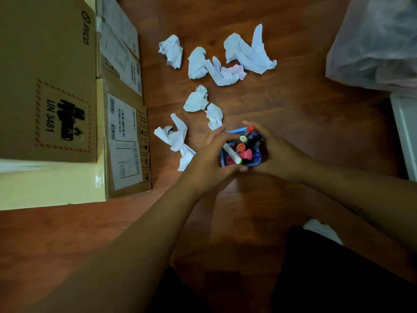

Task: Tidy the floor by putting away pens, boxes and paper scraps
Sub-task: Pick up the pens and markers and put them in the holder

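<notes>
Your left hand [208,154] and right hand [274,152] are closed around a small blue pot [252,164] on the wooden floor [304,132], near the middle of the scene and just in front of you. The pot is crammed with pens [242,146], caps up, and a white marker [232,153] lies slanted across the top instead of standing. Just beyond and to the left of it, crumpled paper scraps [198,100] are scattered out toward the far side, none gathered yet. Cardboard boxes [126,141] stand along the left, and a translucent plastic bag [372,41] sits at the far right. The main risk, as I judge it, is that slanted marker: lift or tilt the pot quickly and it could slide out and roll across the floor, and the tightly packed pens may follow if the pot tips. A lopsided squeeze could also twist the pot between your palms. Your left hand curves in a loose C against the pot's left side, thumb at the near rim and fingers reaching round the far edge. Your right hand wraps the right side more tightly, fingertips up by the tallest caps; whether they press the pens themselves I cannot tell.
</notes>
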A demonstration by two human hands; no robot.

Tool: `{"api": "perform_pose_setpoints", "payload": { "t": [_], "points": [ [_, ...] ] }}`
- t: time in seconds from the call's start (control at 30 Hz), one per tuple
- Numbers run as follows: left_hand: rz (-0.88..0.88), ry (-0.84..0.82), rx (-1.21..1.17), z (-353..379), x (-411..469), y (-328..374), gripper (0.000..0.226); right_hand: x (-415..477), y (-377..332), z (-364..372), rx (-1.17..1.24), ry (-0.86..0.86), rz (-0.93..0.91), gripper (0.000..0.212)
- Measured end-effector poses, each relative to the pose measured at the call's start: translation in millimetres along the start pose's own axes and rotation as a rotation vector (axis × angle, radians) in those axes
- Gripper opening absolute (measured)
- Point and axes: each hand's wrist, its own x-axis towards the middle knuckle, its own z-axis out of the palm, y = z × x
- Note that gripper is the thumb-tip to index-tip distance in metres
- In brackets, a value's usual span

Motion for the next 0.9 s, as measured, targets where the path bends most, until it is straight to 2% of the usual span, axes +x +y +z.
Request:
{"api": "perform_pose_setpoints", "payload": {
  "t": [0.1, 0.17, 0.2, 0.3, 0.37, 0.5, 0.6, 0.67, 0.77, 0.9],
  "points": [
    [-0.053, -0.054, -0.194, 4.4, -3.1, -4.3, 0.107, 0.5, -3.1, 2.9, -0.009, 0.007, -0.050, 0.094],
    [-0.052, -0.093, -0.214, 6.6, -2.9, -13.3, 0.124, 0.1, -4.7, 5.8, -0.050, 0.025, -0.098, 0.087],
    [-0.047, -0.096, -0.197, 6.3, -2.5, -16.0, 0.121, -0.1, -5.1, 6.4, -0.077, 0.036, -0.120, 0.084],
    [-0.007, -0.036, -0.087, 1.6, -0.3, -17.8, 0.090, -0.4, -5.9, 1.4, -0.167, 0.032, -0.203, 0.075],
    [0.018, -0.018, -0.065, -0.9, 1.1, -20.0, 0.079, -1.9, -6.5, -2.1, -0.290, 0.029, -0.262, 0.076],
    [0.051, -0.022, -0.093, 3.7, 4.3, -20.2, 0.082, -0.8, -16.9, -8.1, -0.482, 0.108, -0.386, 0.092],
    [0.078, -0.028, -0.095, 6.8, 7.4, -19.2, 0.079, 6.3, -33.6, -7.7, -0.644, 0.044, -0.439, 0.085],
    [0.060, -0.014, -0.067, 6.7, 10.4, -20.2, 0.065, 8.4, -42.3, -2.3, -0.756, 0.008, -0.412, 0.080],
    [0.009, -0.018, -0.080, 7.7, 13.5, -28.2, 0.051, 8.7, -48.8, 8.0, -0.753, 0.007, -0.481, 0.056],
    [-0.025, 0.010, -0.204, 15.2, 11.9, -32.6, 0.068, 4.8, -48.3, 5.2, -0.603, 0.013, -0.631, 0.013]
  ]
}}
